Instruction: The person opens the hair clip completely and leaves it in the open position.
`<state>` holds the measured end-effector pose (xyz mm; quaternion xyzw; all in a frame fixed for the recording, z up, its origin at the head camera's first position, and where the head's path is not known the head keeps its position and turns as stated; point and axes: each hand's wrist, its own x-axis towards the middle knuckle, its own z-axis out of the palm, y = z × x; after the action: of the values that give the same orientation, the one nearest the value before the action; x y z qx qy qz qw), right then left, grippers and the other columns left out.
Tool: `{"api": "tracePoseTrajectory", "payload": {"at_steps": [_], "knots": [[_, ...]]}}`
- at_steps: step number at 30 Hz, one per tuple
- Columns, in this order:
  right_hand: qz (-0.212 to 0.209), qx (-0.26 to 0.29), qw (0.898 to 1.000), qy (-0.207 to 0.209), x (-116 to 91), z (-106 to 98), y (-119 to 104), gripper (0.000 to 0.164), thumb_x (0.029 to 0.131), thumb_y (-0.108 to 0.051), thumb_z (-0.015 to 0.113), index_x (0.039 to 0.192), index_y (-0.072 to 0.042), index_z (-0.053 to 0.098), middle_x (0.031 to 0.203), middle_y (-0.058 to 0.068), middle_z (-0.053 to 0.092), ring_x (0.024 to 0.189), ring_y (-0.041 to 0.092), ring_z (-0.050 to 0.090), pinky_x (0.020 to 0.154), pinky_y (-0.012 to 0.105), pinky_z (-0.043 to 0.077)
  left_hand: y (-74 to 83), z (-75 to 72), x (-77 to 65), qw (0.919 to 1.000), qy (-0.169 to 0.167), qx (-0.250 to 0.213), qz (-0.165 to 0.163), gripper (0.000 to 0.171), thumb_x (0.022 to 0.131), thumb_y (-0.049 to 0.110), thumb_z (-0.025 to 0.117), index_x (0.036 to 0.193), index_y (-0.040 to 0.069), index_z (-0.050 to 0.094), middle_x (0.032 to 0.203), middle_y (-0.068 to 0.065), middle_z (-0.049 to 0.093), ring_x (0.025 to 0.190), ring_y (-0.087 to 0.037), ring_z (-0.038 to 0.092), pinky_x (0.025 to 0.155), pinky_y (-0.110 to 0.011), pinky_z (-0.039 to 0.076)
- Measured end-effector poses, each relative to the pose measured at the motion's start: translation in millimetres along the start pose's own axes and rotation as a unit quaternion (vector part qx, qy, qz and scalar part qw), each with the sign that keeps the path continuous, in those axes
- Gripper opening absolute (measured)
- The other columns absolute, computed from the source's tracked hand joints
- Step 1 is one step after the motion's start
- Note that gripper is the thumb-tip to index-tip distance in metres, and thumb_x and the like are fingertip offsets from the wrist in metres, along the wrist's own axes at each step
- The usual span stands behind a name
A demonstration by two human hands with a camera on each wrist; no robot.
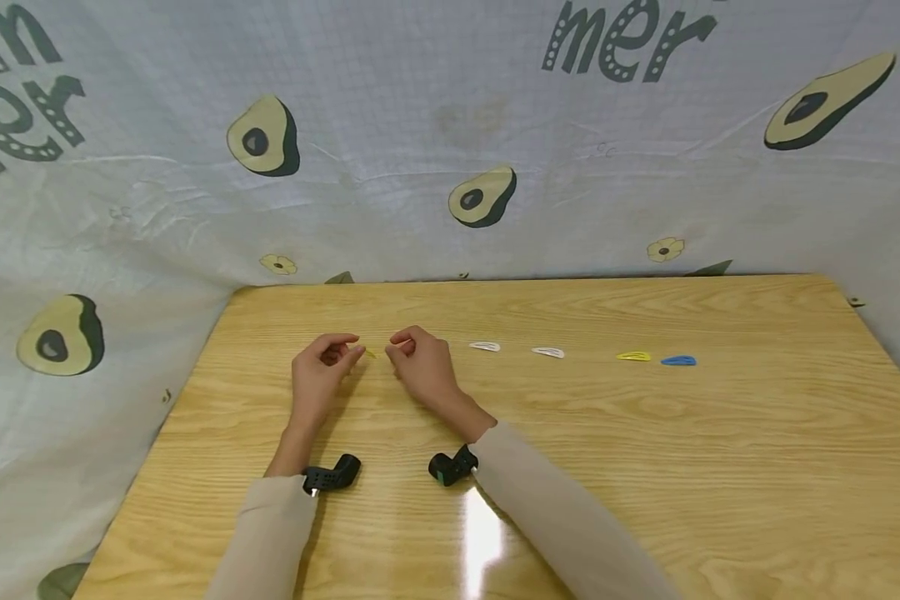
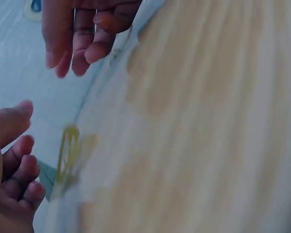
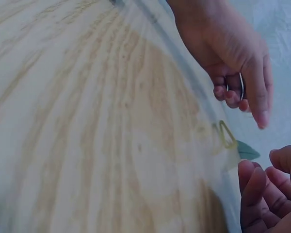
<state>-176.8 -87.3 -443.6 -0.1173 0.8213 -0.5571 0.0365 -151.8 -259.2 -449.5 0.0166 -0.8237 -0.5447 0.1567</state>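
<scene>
A yellow snap hair clip lies on the wooden table between my two hands. Its looped end shows in the left wrist view, where the clip is apart from both hands. My left hand is just left of it, fingers loosely bent and thumb tip close by, with nothing held. On the other side hovers my right hand, fingers bent and pointing toward the clip. From the right wrist, the same clip sits near the fingertips of both hands, and neither grips it.
To the right of my hands lie a white hair clip, a second white clip, another yellow clip and a blue clip, in a loose row. A white avocado-print cloth hangs behind the table.
</scene>
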Motion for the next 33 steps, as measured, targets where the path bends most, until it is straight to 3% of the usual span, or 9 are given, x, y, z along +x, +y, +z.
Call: {"api": "tracePoseTrajectory", "payload": {"at_steps": [5,8,11,16,21,26,33], "knots": [[-0.006,-0.015,1.000,0.000,-2,-18,1,0.018,0.095,-0.021,0.062,0.108,-0.008,0.065,0.071,-0.001,0.063,0.056,0.009,0.058,0.055,0.025,0.047,39.5,12.3,-2.0,0.9978,-0.058,-0.030,-0.007,0.027,0.088,0.013,0.071,0.107,-0.005,0.067,0.084,-0.014,0.060,0.070,-0.018,0.053,0.059,-0.021,0.042],[-0.005,-0.003,1.000,-0.004,-3,-28,3,0.019,0.094,-0.019,0.062,0.108,-0.007,0.064,0.073,0.002,0.066,0.058,0.013,0.062,0.055,0.026,0.048,48.7,18.6,-1.0,0.9951,-0.082,-0.052,-0.018,0.027,0.089,0.012,0.070,0.109,-0.006,0.067,0.086,-0.018,0.061,0.071,-0.026,0.053,0.059,-0.027,0.043],[-0.001,0.014,1.000,-0.009,-4,-36,7,0.019,0.094,-0.018,0.063,0.109,-0.006,0.063,0.076,0.005,0.068,0.060,0.017,0.065,0.054,0.027,0.050,39.4,26.8,1.7,0.9924,-0.093,-0.072,-0.035,0.028,0.089,0.017,0.070,0.110,-0.002,0.067,0.086,-0.015,0.062,0.071,-0.032,0.053,0.058,-0.031,0.044],[0.017,0.036,0.999,-0.014,-6,-50,18,0.019,0.095,-0.019,0.061,0.109,-0.005,0.063,0.076,0.007,0.069,0.059,0.019,0.065,0.055,0.029,0.051,36.8,45.6,-0.4,0.9924,-0.094,-0.064,-0.047,0.027,0.089,0.019,0.070,0.107,-0.001,0.068,0.082,-0.016,0.063,0.067,-0.025,0.053,0.055,-0.025,0.042],[0.039,0.047,0.998,-0.010,-9,-58,30,0.018,0.096,-0.020,0.060,0.107,-0.006,0.064,0.072,0.005,0.068,0.056,0.018,0.064,0.057,0.030,0.050,36.2,64.8,-1.4,0.9947,-0.089,-0.019,-0.048,0.023,0.091,0.018,0.067,0.106,0.001,0.068,0.082,-0.016,0.063,0.063,-0.021,0.052,0.052,-0.023,0.040],[0.030,0.035,0.999,-0.002,-10,-59,34,0.018,0.095,-0.020,0.061,0.106,-0.007,0.065,0.069,0.004,0.067,0.053,0.017,0.062,0.054,0.031,0.050,33.1,75.8,-0.5,0.9971,-0.060,0.039,-0.026,0.019,0.092,0.013,0.065,0.106,-0.001,0.068,0.083,-0.011,0.062,0.069,-0.020,0.054,0.059,-0.025,0.041],[0.020,-0.025,0.999,0.027,-6,-55,40,0.020,0.094,-0.025,0.063,0.106,-0.010,0.067,0.062,0.000,0.064,0.045,0.015,0.057,0.046,0.030,0.046,23.3,83.5,-0.4,0.9941,-0.041,0.100,0.004,0.016,0.090,0.004,0.065,0.104,-0.004,0.067,0.077,-0.009,0.061,0.064,-0.017,0.052,0.056,-0.023,0.040]]}}
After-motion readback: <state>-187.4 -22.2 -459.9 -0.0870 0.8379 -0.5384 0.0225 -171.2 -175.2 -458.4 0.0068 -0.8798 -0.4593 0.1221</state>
